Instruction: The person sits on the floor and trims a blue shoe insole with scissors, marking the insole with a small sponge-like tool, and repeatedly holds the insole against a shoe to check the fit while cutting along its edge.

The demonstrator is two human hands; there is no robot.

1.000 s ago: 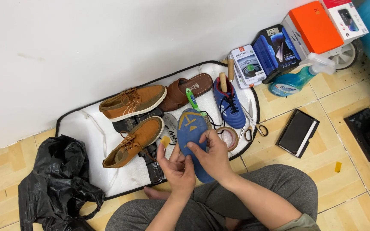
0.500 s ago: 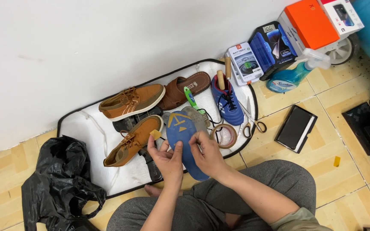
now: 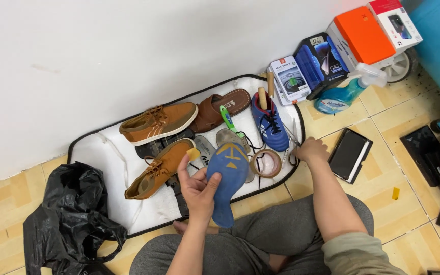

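Observation:
My left hand (image 3: 197, 189) holds a blue insole (image 3: 226, 178) with a yellow mark upright over the white mat (image 3: 103, 153), and a small yellow piece (image 3: 193, 153) sits at its fingertips. My right hand (image 3: 310, 150) is stretched out to the mat's right edge, its fingers curled over scissors (image 3: 292, 138) lying there; I cannot see a firm grip. A tape roll (image 3: 266, 163) lies between both hands. Two tan shoes (image 3: 159, 122) (image 3: 161, 168), a brown sandal (image 3: 220, 109) and a blue shoe (image 3: 271, 125) rest on the mat.
A black plastic bag (image 3: 70, 219) lies on the left. A dark notebook (image 3: 350, 154) lies on the tiles right of the mat. Boxes (image 3: 332, 51) and a blue spray bottle (image 3: 345, 94) stand by the wall. Black items (image 3: 436, 163) sit at the far right.
My right hand has let go of the insole and reached right to the scissors at the mat's edge. My left hand alone now holds the insole, raised slightly.

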